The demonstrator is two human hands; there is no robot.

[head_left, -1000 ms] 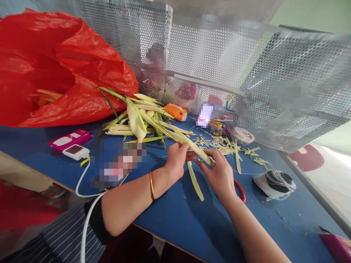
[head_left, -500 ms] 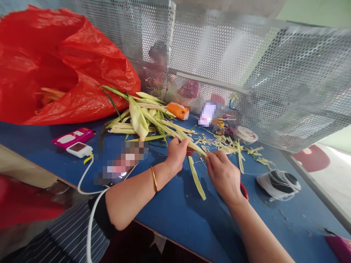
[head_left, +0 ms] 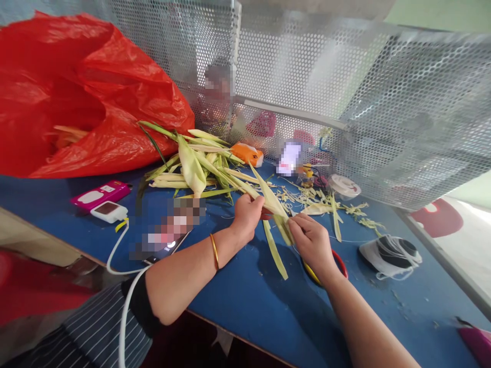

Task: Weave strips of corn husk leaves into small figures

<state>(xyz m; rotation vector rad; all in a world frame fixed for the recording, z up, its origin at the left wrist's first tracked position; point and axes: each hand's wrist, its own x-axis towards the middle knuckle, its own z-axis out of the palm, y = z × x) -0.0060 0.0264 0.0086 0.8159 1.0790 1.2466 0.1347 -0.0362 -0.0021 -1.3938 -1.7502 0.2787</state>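
Observation:
My left hand (head_left: pixel 248 214) is closed around pale green corn husks (head_left: pixel 268 200), gripping them between thumb and fingers. One husk blade sticks up beyond it, and the free end droops towards my right hand (head_left: pixel 311 243). My right hand is closed at that end, its fingertips pinched at the husk's edge. Below the right wrist lies a pair of scissors with red and yellow handles (head_left: pixel 340 263), partly covered. A loose husk strip (head_left: pixel 275 250) lies on the blue table between my hands. Behind my left hand is a heap of corn husks (head_left: pixel 192 166).
A large red plastic bag (head_left: pixel 146 97) stands at the back left. Phones, a pink power bank (head_left: pixel 102 197) and a white cable (head_left: pixel 126 306) lie left. Husk scraps, a white tape roll (head_left: pixel 344 186) and a spool of thread (head_left: pixel 389 255) are right. Perforated metal panels (head_left: pixel 291 66) close off the back.
The husk stretched between my hands has loosened; one blade now points up and its end hangs down. My right hand has shifted slightly, showing more of the scissors' handles.

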